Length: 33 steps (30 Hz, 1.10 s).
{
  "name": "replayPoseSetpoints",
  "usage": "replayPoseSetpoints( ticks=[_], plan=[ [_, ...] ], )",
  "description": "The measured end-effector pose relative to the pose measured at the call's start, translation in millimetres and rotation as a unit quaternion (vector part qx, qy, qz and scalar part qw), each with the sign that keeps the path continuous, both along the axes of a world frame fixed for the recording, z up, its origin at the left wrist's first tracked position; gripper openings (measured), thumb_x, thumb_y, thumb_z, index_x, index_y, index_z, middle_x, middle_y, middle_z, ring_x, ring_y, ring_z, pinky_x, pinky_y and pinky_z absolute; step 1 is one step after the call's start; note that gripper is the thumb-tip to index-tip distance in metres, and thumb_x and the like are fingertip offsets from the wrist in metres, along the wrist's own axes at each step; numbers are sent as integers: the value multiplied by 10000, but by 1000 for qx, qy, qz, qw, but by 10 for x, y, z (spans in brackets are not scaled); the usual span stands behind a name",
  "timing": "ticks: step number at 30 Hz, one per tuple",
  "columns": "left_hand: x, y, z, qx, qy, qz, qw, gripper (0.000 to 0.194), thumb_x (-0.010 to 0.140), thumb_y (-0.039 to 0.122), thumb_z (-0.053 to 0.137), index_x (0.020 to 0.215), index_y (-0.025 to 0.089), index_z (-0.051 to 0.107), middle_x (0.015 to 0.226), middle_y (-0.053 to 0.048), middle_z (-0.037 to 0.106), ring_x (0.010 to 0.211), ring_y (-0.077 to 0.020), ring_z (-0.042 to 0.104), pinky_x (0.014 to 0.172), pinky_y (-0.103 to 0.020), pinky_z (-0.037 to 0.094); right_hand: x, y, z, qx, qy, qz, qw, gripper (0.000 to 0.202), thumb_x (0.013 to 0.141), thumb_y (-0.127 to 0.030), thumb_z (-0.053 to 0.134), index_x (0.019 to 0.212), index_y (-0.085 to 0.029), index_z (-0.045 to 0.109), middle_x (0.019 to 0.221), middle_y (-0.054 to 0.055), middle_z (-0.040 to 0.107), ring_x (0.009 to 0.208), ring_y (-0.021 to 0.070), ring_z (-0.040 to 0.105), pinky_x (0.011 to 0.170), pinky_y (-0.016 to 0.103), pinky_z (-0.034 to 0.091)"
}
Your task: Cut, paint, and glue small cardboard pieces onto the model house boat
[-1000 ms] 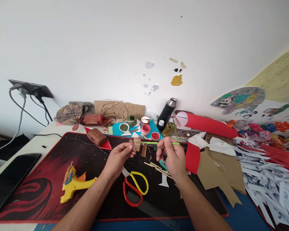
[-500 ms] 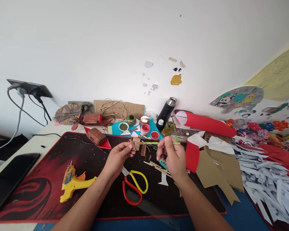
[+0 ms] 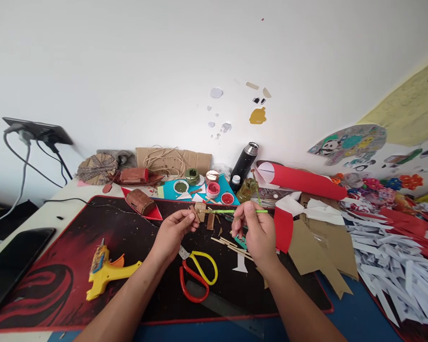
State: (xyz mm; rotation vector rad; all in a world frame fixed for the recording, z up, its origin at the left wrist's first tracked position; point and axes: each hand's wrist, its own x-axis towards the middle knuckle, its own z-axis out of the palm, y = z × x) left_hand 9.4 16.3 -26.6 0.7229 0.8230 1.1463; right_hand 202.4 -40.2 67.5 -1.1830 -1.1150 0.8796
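Note:
Between the thumb and fingers of my left hand [image 3: 178,228] is a small brown cardboard piece [image 3: 195,214]. My right hand [image 3: 251,225] pinches a green paintbrush [image 3: 223,211], held level, its tip at the cardboard piece. Whether the bristles touch the piece is too small to tell. Behind the hands, open pots of green paint [image 3: 181,186] and red paint [image 3: 228,198] stand on a blue sheet [image 3: 171,192]. Thin wooden sticks [image 3: 231,248] lie below the brush on the black mat [image 3: 128,228].
Scissors [image 3: 199,275] lie between my forearms, and a yellow glue gun [image 3: 107,270] is on the left. A small brown-roofed boat [image 3: 141,203], a black flask [image 3: 245,160] and a jar [image 3: 247,190] stand behind. Cut cardboard [image 3: 317,251] and white paper strips [image 3: 395,270] lie right.
The whole view has shifted slightly, so the surroundings appear a little further left. Both hands keep their holds on the cardboard piece and the brush, almost unmoved.

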Motion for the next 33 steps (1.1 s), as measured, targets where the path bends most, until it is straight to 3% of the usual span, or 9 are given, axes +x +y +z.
replayPoseSetpoints(
  ticks=[5, 27, 33],
  plan=[
    [-9, 3, 13, -13, 9, 12, 1000, 466, 569, 502, 1047, 761, 151, 809, 722, -60, 747, 669, -147, 659, 629, -237, 533, -10, -21, -66, 0, 5, 16, 1000, 580, 999, -736, 624, 788, -196, 646, 522, -18, 586, 417, 113, 570, 408, 200, 351],
    [3, 1, -8, 3, 10, 17, 1000, 405, 620, 462, 1022, 757, 150, 803, 729, -66, 746, 678, -156, 650, 633, -255, 522, 26, -66, -129, -5, 13, -4, 1000, 586, 992, -753, 613, 787, -206, 640, 523, -15, 593, 419, 133, 577, 408, 222, 356],
    [-12, 15, 14, -15, 8, 33, 999, 454, 550, 479, 1056, 751, 152, 814, 725, -55, 749, 672, -144, 651, 635, -241, 526, 30, -84, -153, -5, 13, 6, 1000, 580, 999, -726, 628, 748, -203, 621, 494, -38, 529, 407, 124, 564, 417, 218, 354]
  ],
)
